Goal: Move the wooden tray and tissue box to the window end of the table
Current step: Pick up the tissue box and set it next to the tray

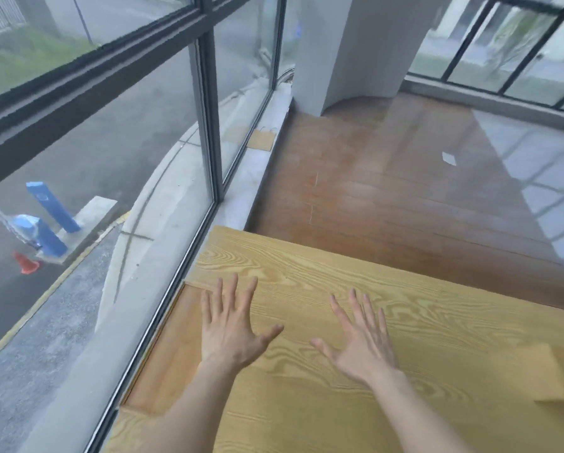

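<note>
So the person was standing at the counter (pixel 339 403), the light wood-grain one that ran right up against the big window (pixel 110 158); both hands were out over the top, empty, holding nothing at all. The left hand (pixel 233 331) had its fingers fanned wide, palm down, over the spot where the wooden tray (pixel 166 351) met the bare counter; from where I stood I couldn't tell if the palm was actually touching or just hovering. The right hand (pixel 360 341) was the same deal, fingers spread, thumb out toward the left one, over bare wood; the two hands were near each other but clearly apart.

The tray itself was a flat, darker orange-brown thing lying along the window edge of the counter, just beside the glass frame; the person's left forearm crossed over its near end, so part of it was hidden.

The tissue box (pixel 555 374) was way off at the right edge, well apart from both hands and from the tray; tan coloured, a bit of white showing at its top, blurry and cut off by the edge of view, so I couldn't make out much more.

Past the far end of the counter was brown plank floor (pixel 388 191) and a white pillar (pixel 339 44); outside the glass, an orange traffic cone (pixel 26 263) on the road.
</note>
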Action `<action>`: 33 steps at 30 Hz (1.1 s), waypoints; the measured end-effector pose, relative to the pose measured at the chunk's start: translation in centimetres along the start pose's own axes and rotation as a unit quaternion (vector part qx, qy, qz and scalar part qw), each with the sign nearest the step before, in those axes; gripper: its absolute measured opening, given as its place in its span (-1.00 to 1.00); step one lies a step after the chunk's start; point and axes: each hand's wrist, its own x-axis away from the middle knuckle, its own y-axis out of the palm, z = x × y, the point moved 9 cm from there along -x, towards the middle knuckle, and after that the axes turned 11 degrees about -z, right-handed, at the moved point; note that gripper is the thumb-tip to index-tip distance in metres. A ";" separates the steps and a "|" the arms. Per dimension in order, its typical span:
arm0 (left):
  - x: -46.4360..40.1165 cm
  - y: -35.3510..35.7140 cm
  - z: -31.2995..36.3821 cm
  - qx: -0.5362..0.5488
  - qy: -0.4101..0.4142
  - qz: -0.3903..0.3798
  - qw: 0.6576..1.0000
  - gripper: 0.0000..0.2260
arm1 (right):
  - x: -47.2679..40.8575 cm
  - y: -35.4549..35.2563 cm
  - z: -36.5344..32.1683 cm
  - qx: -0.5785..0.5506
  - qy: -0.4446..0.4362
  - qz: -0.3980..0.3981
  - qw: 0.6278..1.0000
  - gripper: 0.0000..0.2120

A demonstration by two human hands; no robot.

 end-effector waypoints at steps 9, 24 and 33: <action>-0.1 5.2 17.6 -0.035 0.079 -0.037 0.996 -0.06 | 5.1 0.9 17.4 -0.069 0.066 0.025 0.995 -0.02; 3.4 19.6 49.1 -0.019 0.171 -0.125 0.977 -0.11 | 14.9 6.0 51.2 -0.216 0.177 0.112 0.954 0.04; 2.8 27.0 58.5 0.230 0.125 -0.267 0.928 -0.20 | 15.4 10.0 62.0 -0.461 0.218 0.146 0.848 -0.07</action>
